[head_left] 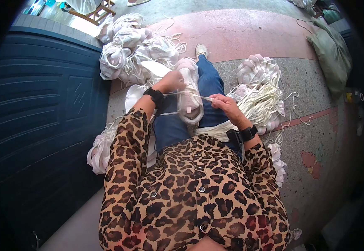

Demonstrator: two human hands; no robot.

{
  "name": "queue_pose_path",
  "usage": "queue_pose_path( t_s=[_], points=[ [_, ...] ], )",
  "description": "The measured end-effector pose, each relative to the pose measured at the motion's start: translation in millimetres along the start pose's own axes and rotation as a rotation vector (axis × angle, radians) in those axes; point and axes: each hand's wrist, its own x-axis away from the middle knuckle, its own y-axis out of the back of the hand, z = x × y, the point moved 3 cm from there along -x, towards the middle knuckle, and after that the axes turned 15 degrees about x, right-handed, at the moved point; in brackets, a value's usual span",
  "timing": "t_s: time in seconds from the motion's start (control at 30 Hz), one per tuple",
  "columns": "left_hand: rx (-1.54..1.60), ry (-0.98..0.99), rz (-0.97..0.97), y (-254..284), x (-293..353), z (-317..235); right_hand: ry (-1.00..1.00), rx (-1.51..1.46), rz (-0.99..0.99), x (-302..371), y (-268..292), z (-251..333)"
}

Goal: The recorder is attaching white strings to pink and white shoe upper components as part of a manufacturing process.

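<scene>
A pale pink and white shoe (189, 100) rests on my lap between my thighs, its toe pointing away from me and its collar toward me. My right hand (227, 108) pinches a white shoelace (205, 98), pulled taut to the right from the shoe's lacing. Over the left side of that lacing, my left hand (171, 82) is closed on a lace; its fingertips are slightly blurred and partly hidden. A bundle of loose cream laces (215, 131) lies across my right thigh. White flat pieces (134, 98) sit beside my left forearm.
Bundled pale shoe parts with dangling laces (138, 48) are heaped at the far left. Another heap of shoe parts (259, 71), with many cream laces (259, 102), lies to my right. A dark blue door (48, 100) stands on the left, and a grey-green sack (330, 58) at the far right.
</scene>
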Motion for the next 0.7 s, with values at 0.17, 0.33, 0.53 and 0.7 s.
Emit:
queue_pose_path(
  t_s=[0.17,0.33,0.53,0.7],
  points=[
    [0.435,0.133,0.077,9.5,11.5,-21.2,0.05,-0.256,-0.043,8.1,10.2,2.4],
    [1.314,0.395,-0.093,12.8,34.8,7.0,0.28,-0.816,-0.312,41.5,88.0,-5.0],
    [1.219,0.48,-0.227,-22.3,46.7,24.3,0.785,-1.323,-0.355,113.1,182.8,-3.1],
    [1.194,0.379,-0.282,-10.3,64.4,16.8,0.836,-1.38,-0.437,136.7,214.0,-25.1]
  ],
)
